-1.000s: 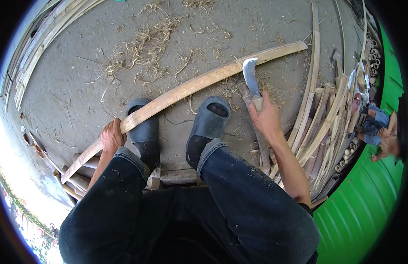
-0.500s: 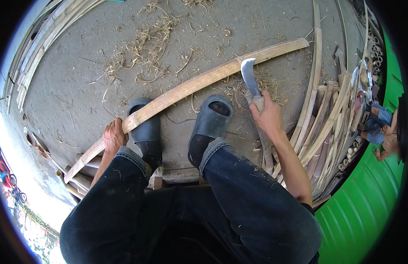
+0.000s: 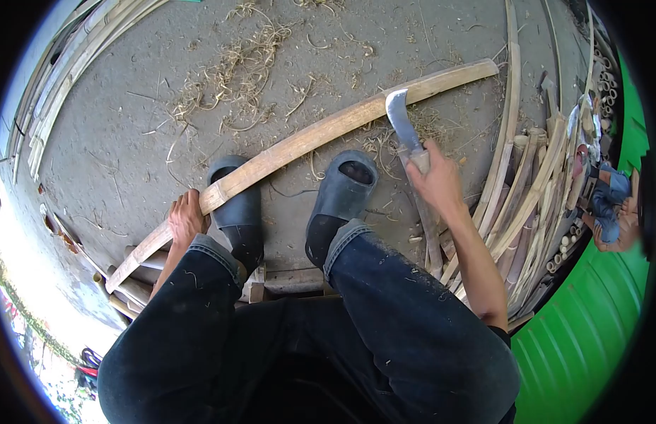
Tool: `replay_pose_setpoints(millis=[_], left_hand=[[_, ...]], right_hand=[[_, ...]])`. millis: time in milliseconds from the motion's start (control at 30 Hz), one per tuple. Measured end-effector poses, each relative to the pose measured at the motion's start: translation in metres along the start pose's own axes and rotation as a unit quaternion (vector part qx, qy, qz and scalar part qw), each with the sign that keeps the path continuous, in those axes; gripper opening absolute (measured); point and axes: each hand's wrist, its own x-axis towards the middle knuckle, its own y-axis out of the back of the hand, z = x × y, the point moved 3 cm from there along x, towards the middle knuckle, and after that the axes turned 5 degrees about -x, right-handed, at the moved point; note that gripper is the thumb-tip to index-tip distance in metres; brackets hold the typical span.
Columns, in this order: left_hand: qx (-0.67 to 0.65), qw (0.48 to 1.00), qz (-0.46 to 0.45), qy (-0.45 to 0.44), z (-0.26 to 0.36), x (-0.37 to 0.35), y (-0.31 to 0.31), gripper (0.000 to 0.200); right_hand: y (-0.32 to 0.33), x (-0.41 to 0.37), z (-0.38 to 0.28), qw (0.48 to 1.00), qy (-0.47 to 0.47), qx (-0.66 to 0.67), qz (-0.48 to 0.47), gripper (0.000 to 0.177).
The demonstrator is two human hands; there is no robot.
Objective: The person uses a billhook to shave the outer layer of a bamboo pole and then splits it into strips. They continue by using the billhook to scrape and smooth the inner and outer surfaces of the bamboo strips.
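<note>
A long split bamboo strip (image 3: 321, 134) slants across the view, from low at the left up to the far right, passing over my left slipper (image 3: 237, 198). My left hand (image 3: 187, 218) is wrapped round its lower part, just below a node. In my right hand (image 3: 439, 182) is the handle of a billhook (image 3: 403, 121) with a curved, shiny blade. The hooked tip of the blade overlaps the near edge of the strip in this view. My right slipper (image 3: 344, 185) rests on the floor between the strip and my knee.
Curly bamboo shavings (image 3: 236, 74) litter the concrete floor. Bamboo poles and strips (image 3: 515, 212) are piled at the right, beside a green corrugated sheet (image 3: 582, 339). More long strips (image 3: 66, 81) lie at the upper left. Another person (image 3: 614, 208) sits at the far right.
My right hand and the billhook have shifted very slightly down. The strip and my left hand stay nearly in place. At the far right, the other person's hands have moved.
</note>
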Motion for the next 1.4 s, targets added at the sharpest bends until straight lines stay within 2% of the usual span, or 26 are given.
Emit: replay_pose_setpoints(millis=[67, 200, 267, 300, 367, 400, 433, 500, 567, 633, 700, 767, 833, 933, 967, 1033, 1067, 1100, 1167, 1200, 1300, 1367, 1400], left_hand=[[0.014, 1.0, -0.018, 0.019, 0.004, -0.005, -0.002, 0.032], [0.019, 1.0, -0.004, 0.024, 0.006, -0.008, -0.007, 0.033], [0.019, 1.0, 0.013, 0.013, 0.003, -0.008, -0.011, 0.035], [0.02, 1.0, 0.021, 0.005, 0.0, -0.007, -0.012, 0.036], [0.016, 0.999, 0.027, 0.007, -0.001, -0.012, -0.012, 0.036], [0.018, 1.0, 0.019, 0.001, -0.001, -0.006, -0.012, 0.038], [0.02, 1.0, 0.01, -0.006, -0.001, -0.002, -0.011, 0.039], [0.027, 0.999, -0.013, 0.015, 0.001, -0.005, -0.011, 0.043], [0.032, 0.998, -0.034, 0.034, -0.001, -0.002, -0.012, 0.047], [0.022, 0.999, -0.02, 0.026, 0.001, -0.006, -0.01, 0.047], [0.016, 1.0, -0.013, 0.024, 0.001, -0.006, -0.011, 0.047], [0.014, 1.0, -0.014, 0.023, 0.001, -0.007, -0.011, 0.047], [0.017, 1.0, -0.013, 0.018, 0.0, -0.005, -0.01, 0.047], [0.011, 1.0, -0.012, 0.018, 0.0, -0.008, -0.009, 0.048], [0.011, 1.0, -0.011, 0.019, 0.0, -0.008, -0.009, 0.048], [0.011, 1.0, -0.01, 0.018, 0.0, -0.009, -0.009, 0.048], [0.011, 1.0, -0.011, 0.016, 0.001, -0.008, -0.009, 0.048], [0.012, 1.0, -0.012, 0.016, 0.0, -0.007, -0.008, 0.048], [0.01, 1.0, -0.014, 0.015, 0.001, -0.008, -0.009, 0.048], [0.01, 1.0, -0.014, 0.016, 0.001, -0.008, -0.009, 0.048], [0.006, 1.0, -0.013, 0.011, 0.001, -0.01, -0.007, 0.048], [0.007, 1.0, -0.011, 0.009, 0.001, -0.011, -0.006, 0.048], [0.006, 1.0, -0.015, 0.009, 0.002, -0.013, -0.004, 0.048]], right_hand=[[0.009, 0.016, 0.015, 0.996, -0.07, 0.017, 0.052, 0.052], [0.001, 0.014, 0.006, 0.995, -0.059, 0.008, 0.077, 0.051], [-0.008, -0.003, -0.005, 0.999, 0.018, 0.036, -0.032, 0.052], [-0.006, 0.003, -0.003, 0.999, 0.015, 0.039, -0.03, 0.052], [0.009, 0.027, 0.011, 0.996, -0.081, 0.02, 0.042, 0.058], [0.006, 0.035, 0.008, 0.994, -0.083, 0.012, 0.066, 0.058], [0.004, 0.031, 0.002, 0.994, -0.08, 0.012, 0.068, 0.058], [-0.005, 0.008, -0.012, 0.999, 0.013, 0.012, -0.029, 0.054], [-0.002, 0.013, -0.008, 0.999, 0.029, 0.002, -0.015, 0.054], [0.01, 0.039, 0.008, 0.995, -0.071, 0.033, 0.059, 0.06], [0.008, 0.041, 0.003, 0.995, -0.065, 0.008, 0.081, 0.06], [0.005, 0.02, -0.023, 0.998, -0.002, 0.01, -0.054, 0.058], [0.013, 0.022, -0.023, 0.997, 0.019, -0.014, -0.067, 0.058], [0.037, 0.059, 0.01, 0.996, -0.081, -0.017, 0.032, 0.061], [0.035, 0.059, 0.012, 0.996, -0.077, -0.018, 0.032, 0.061], [0.033, 0.048, -0.007, 1.0, -0.004, -0.021, 0.02, 0.062], [0.03, 0.039, -0.021, 0.999, -0.019, 0.002, -0.036, 0.061], [0.028, 0.032, -0.036, 0.999, -0.021, 0.003, -0.035, 0.061], [0.017, 0.019, -0.056, 0.989, 0.018, 0.012, -0.146, 0.056], [0.016, 0.018, -0.057, 0.989, 0.02, 0.01, -0.147, 0.056], [0.009, 0.018, -0.051, 0.993, 0.013, 0.026, -0.114, 0.052], [0.013, 0.025, -0.026, 0.998, -0.028, 0.048, -0.03, 0.05], [0.019, 0.019, -0.019, 0.997, -0.053, 0.053, -0.036, 0.052]])
